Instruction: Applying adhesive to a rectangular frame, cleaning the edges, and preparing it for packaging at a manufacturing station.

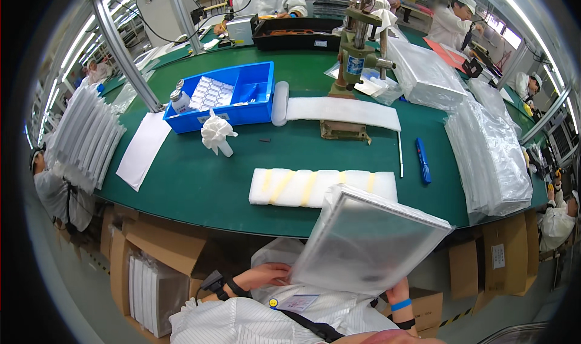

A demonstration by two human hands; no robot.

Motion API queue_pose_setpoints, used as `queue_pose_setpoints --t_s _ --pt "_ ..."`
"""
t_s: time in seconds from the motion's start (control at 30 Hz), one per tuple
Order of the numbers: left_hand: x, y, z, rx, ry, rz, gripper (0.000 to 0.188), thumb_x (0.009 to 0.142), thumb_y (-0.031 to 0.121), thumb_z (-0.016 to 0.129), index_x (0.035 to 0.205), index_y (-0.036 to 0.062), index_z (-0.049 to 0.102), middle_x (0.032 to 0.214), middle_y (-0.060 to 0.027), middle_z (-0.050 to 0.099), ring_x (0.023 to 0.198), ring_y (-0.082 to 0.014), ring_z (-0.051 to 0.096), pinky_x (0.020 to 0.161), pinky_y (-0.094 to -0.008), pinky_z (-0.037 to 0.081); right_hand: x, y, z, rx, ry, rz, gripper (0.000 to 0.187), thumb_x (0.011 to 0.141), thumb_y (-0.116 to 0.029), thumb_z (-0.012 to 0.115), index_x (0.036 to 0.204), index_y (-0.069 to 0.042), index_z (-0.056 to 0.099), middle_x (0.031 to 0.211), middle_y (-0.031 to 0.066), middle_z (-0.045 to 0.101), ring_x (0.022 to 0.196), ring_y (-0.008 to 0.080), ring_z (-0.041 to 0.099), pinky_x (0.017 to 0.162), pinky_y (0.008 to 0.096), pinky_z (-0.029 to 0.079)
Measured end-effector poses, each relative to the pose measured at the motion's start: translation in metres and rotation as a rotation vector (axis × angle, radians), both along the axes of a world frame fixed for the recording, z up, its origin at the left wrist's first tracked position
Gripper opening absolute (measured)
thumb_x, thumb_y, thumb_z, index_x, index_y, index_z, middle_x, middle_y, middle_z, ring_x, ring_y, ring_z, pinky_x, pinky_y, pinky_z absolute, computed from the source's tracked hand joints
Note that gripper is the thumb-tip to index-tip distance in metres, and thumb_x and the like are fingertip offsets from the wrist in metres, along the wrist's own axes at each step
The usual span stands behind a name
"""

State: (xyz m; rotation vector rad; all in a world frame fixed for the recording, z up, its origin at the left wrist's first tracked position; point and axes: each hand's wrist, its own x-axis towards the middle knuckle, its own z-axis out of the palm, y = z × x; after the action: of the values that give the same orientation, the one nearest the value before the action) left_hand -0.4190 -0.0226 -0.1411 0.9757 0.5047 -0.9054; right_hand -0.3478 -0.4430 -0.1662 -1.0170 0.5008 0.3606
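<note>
A flat rectangular panel [369, 244] in clear plastic wrap is held tilted in front of my body, its far edge over the table's front edge. My left hand [273, 275] grips its lower left side. On the lower right side is my right hand [397, 292], its fingers partly hidden behind the panel. Just beyond the panel, a white foam block [284, 188] with yellow tape strips lies on the green table [200, 180], partly covered by the panel's far corner.
A blue divided bin [218, 119] holds bottles and a label sheet. Behind a white foam strip [339, 111] stands a press [354, 59]. A blue marker [423, 161] lies to the right. Wrapped panels are stacked left [85, 138] and right [490, 162]. Below the table stands a carton [121, 265].
</note>
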Motion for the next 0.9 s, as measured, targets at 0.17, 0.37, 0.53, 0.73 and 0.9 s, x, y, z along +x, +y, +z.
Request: queue_pose_setpoints --t_s 0.17,0.37,0.53,0.73,0.9 --pt "0.011 0.002 0.022 0.477 -0.708 -0.408 0.055 0.095 0.021 0.056 0.143 0.0018 0.037 0.133 -0.0106 0.051 0.122 -0.0213 0.050 0.104 -0.0322 0.041 -0.012 0.009 -0.005 -0.125 -0.113 -0.044 0.037 0.097 -0.015 0.053 0.131 -0.001 0.048 0.124 0.0091 0.059 0.110 0.0236 0.058 0.092 0.0374 0.050" --pt "0.023 -0.037 0.049 0.322 -0.683 -0.386 0.065 0.096 0.028 0.060 0.147 0.0026 0.028 0.137 -0.0146 0.047 0.124 -0.0187 0.045 0.104 -0.0315 0.036 -0.036 0.014 -0.026 -0.039 -0.199 -0.126 0.045 0.100 -0.030 0.048 0.135 -0.002 0.044 0.131 0.0105 0.054 0.118 0.0244 0.052 0.101 0.0397 0.042" --pt "0.035 -0.062 0.035 0.190 -0.870 -0.326 0.065 0.096 0.021 0.058 0.148 0.0036 0.024 0.133 -0.0139 0.049 0.120 -0.0188 0.047 0.103 -0.0329 0.037 -0.040 0.015 0.023 -0.006 -0.427 -0.223 0.057 0.101 -0.041 0.039 0.142 -0.002 0.037 0.138 0.0105 0.047 0.127 0.0257 0.043 0.108 0.0414 0.033" --pt "0.080 -0.122 0.079 -0.111 -1.182 -0.365 0.061 0.094 0.014 0.061 0.144 0.0015 0.027 0.126 -0.0122 0.052 0.117 -0.0158 0.050 0.102 -0.0326 0.041 0.012 -0.030 0.117 -0.672 -0.470 -0.521 0.021 0.099 -0.027 0.054 0.095 -0.006 0.054 0.074 -0.0003 0.049 0.065 0.0090 0.048 0.058 0.0259 0.040" --pt "0.101 -0.153 0.105 -0.203 -1.137 -0.413 0.058 0.093 0.005 0.058 0.145 0.0027 0.032 0.129 -0.0136 0.055 0.119 -0.0208 0.054 0.104 -0.0347 0.043 0.071 -0.099 0.231 -1.006 -0.625 -0.526 0.028 0.098 -0.033 0.056 0.083 -0.010 0.054 0.073 -0.0033 0.047 0.065 0.0062 0.045 0.058 0.0234 0.038"
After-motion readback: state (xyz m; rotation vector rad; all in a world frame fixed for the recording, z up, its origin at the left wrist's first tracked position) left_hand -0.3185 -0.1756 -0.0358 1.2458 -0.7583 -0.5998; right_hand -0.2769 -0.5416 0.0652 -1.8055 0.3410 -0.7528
